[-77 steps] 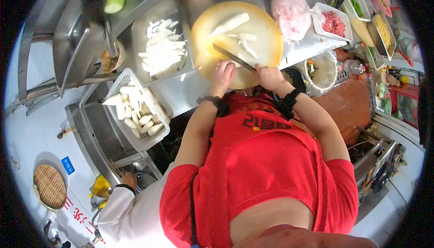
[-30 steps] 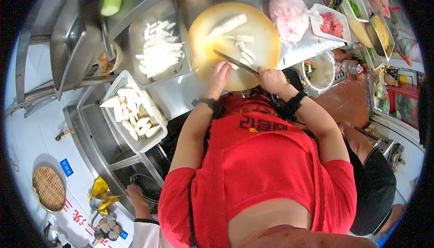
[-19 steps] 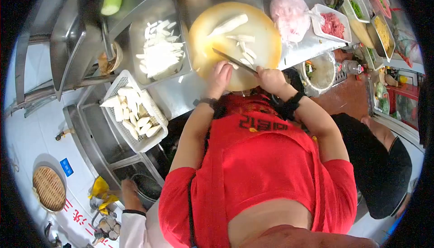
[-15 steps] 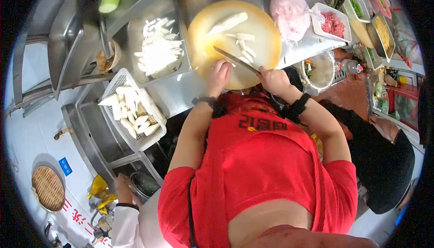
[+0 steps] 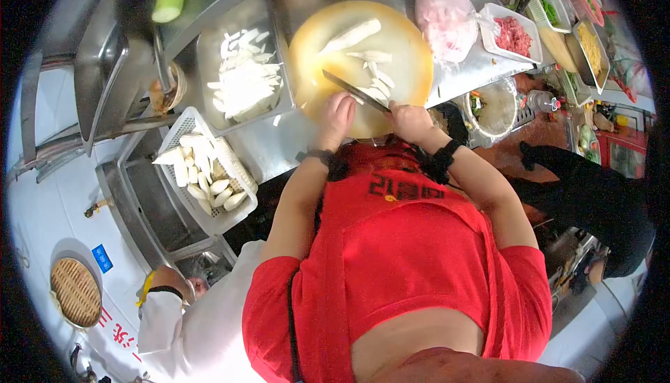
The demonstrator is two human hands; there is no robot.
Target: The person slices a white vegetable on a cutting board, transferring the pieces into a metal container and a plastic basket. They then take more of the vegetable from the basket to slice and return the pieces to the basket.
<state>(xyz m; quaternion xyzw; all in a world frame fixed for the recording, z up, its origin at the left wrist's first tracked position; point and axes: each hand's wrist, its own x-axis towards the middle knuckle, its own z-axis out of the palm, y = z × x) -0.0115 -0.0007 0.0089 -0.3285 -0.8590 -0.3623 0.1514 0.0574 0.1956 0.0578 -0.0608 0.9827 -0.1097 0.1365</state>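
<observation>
My right hand (image 5: 413,123) is closed round the handle of a kitchen knife (image 5: 352,90), its blade slanting up and left over a round yellowish chopping board (image 5: 307,41). Close beside the blade, my left hand (image 5: 338,119) has its fingers bent together at the board's near edge; what they pinch is hidden, though a small white bit shows by the fingertips. A long peeled white vegetable (image 5: 354,34) lies at the back of the board. Several cut white pieces (image 5: 378,76) rest right of the blade.
Left of the board stand a metal tray (image 5: 206,69) of white slices and a white basket (image 5: 241,215) of peeled white vegetables. On the right are a pink-filled plastic bag (image 5: 447,23) and minced meat (image 5: 513,37). A co-worker in white (image 5: 202,334) is at the sink; another wears black (image 5: 593,201).
The knife and my right hand have shifted slightly left, towards my left hand. The co-worker in white has come closer on the left; the one in black has moved on the right.
</observation>
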